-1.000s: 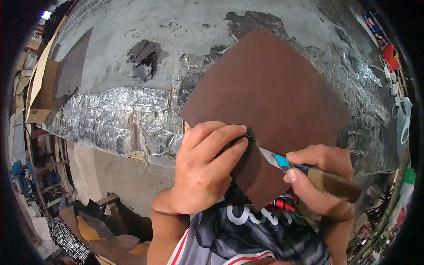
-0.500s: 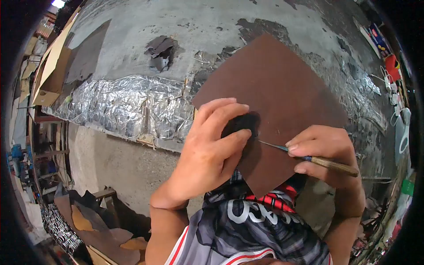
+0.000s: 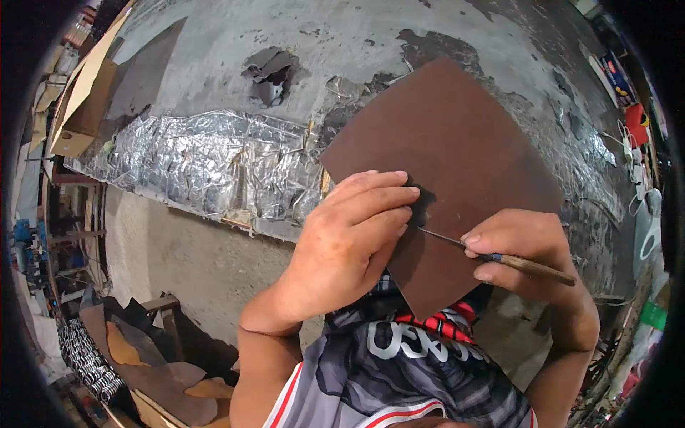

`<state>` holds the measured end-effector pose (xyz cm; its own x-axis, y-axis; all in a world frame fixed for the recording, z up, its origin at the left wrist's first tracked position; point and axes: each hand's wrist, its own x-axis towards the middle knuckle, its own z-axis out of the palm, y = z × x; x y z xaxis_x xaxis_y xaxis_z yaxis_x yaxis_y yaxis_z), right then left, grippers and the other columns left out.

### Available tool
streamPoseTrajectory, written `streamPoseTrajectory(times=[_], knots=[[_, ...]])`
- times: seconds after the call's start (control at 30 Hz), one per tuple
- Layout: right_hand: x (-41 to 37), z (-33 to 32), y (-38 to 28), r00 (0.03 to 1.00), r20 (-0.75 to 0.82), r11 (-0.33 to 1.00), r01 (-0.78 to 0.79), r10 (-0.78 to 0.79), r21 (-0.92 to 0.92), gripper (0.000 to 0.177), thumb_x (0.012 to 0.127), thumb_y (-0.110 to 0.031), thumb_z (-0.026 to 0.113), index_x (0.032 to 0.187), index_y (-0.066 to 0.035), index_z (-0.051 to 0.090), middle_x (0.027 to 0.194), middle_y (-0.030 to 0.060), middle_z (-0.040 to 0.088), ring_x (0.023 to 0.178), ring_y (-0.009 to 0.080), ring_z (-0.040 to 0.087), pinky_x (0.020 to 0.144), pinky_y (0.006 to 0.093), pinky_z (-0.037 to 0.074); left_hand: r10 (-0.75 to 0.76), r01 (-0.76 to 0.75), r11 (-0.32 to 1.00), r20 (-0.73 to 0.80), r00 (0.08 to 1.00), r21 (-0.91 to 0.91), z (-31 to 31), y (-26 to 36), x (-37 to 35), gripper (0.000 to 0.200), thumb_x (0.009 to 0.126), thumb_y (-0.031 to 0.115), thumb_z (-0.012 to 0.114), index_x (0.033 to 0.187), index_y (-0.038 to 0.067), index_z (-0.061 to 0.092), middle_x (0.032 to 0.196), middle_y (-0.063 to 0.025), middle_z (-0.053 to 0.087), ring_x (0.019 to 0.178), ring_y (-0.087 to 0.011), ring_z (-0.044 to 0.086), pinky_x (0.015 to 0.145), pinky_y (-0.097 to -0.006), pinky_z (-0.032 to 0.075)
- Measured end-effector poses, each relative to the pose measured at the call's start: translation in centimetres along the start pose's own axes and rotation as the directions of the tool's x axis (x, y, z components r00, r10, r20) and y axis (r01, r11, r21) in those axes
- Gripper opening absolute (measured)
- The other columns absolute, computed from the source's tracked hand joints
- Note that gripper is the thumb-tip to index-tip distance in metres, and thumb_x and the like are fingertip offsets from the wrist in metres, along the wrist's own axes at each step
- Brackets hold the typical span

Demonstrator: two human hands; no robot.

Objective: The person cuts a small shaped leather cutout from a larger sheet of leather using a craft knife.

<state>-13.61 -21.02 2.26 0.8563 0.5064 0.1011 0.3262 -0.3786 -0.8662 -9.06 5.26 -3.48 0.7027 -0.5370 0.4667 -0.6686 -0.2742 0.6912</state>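
A brown leather-like sheet point(image 3: 464, 143) lies tilted over the table edge, its near corner hanging above my lap. My left hand point(image 3: 349, 235) rests on the sheet's left side, palm down. Its fingers are stretched out side by side, and its underside is hidden. My right hand point(image 3: 524, 242) pinches a thin pointed awl-like tool point(image 3: 531, 267) with a wooden handle, between thumb and fingers. The metal shaft points left, and its tip meets the sheet close beside my left fingertips, at the edge of a dark shadow.
The worn grey table point(image 3: 207, 71) carries crinkled silver foil point(image 3: 207, 164) along its front and a torn dark scrap point(image 3: 270, 75). A cardboard box point(image 3: 82, 107) stands at the left. Leather offcuts point(image 3: 153, 371) lie lower left. Cables and a red item point(image 3: 635, 125) line the right edge.
My left fingers have drawn closer together and flattened, narrowing the gap that showed between thumb and fingers. The tool stays in my right hand, almost in the same place.
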Motion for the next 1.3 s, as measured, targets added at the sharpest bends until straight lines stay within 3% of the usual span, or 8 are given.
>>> streamPoseTrajectory(times=[0.33,0.73,0.83,0.97,1.3], knots=[[-0.2,0.5,0.0,0.999,-0.025,0.999,-0.047,0.048,0.003,0.035,0.076,0.0,0.083,0.109,-0.006,0.074,0.098,0.0154,0.075,0.087,0.0308,0.074,0.075,0.036,0.059,-0.024,0.024,1.0,0.024,0.999,-0.016,-0.3,0.1,0.0,0.016,0.08,-0.003,0.073,0.096,-0.002,0.072,0.111,-0.0149,0.074,0.117,-0.0374,0.068,0.103,-0.0507,0.05],[1.3,0.3,-1.5,0.999,0.013,0.989,-0.043,0.045,-0.143,0.028,0.079,-0.003,0.082,0.104,-0.009,0.073,0.094,0.0128,0.075,0.082,0.0302,0.074,0.071,0.0367,0.059,-0.045,0.046,0.999,0.022,0.999,-0.029,-0.2,0.1,0.1,0.014,0.079,-0.003,0.072,0.093,-0.001,0.072,0.111,-0.0151,0.074,0.116,-0.0383,0.068,0.103,-0.0519,0.051],[2.0,0.1,-2.0,0.996,0.047,0.982,-0.065,0.075,-0.178,0.03,0.071,-0.001,0.081,0.1,-0.005,0.072,0.085,0.0155,0.073,0.078,0.0336,0.074,0.074,0.041,0.06,-0.043,0.044,0.999,0.024,0.999,-0.031,-0.2,0.0,0.1,0.014,0.078,-0.002,0.072,0.092,-0.001,0.072,0.111,-0.0152,0.074,0.116,-0.0382,0.068,0.102,-0.0519,0.051],[2.4,-0.4,-2.0,0.992,0.08,0.981,-0.083,0.099,-0.176,0.029,0.072,-0.003,0.081,0.099,-0.005,0.072,0.083,0.0152,0.073,0.077,0.034,0.074,0.076,0.0413,0.06,-0.043,0.044,0.999,0.028,0.999,-0.032,-0.2,0.0,0.1,0.014,0.078,-0.002,0.073,0.092,-0.001,0.072,0.11,-0.0156,0.074,0.116,-0.0383,0.069,0.102,-0.0517,0.051],[4.2,-1.1,-2.5,0.983,0.149,0.989,-0.089,0.107,-0.122,0.024,0.075,-0.001,0.077,0.098,-0.004,0.072,0.079,0.0146,0.071,0.066,0.0337,0.07,0.062,0.0368,0.056,-0.064,0.065,0.998,-0.024,0.998,0.027,0.0,0.3,0.1,0.017,0.077,-0.003,0.072,0.094,0.0,0.072,0.109,-0.0145,0.072,0.113,-0.0366,0.068,0.103,-0.0517,0.05]])
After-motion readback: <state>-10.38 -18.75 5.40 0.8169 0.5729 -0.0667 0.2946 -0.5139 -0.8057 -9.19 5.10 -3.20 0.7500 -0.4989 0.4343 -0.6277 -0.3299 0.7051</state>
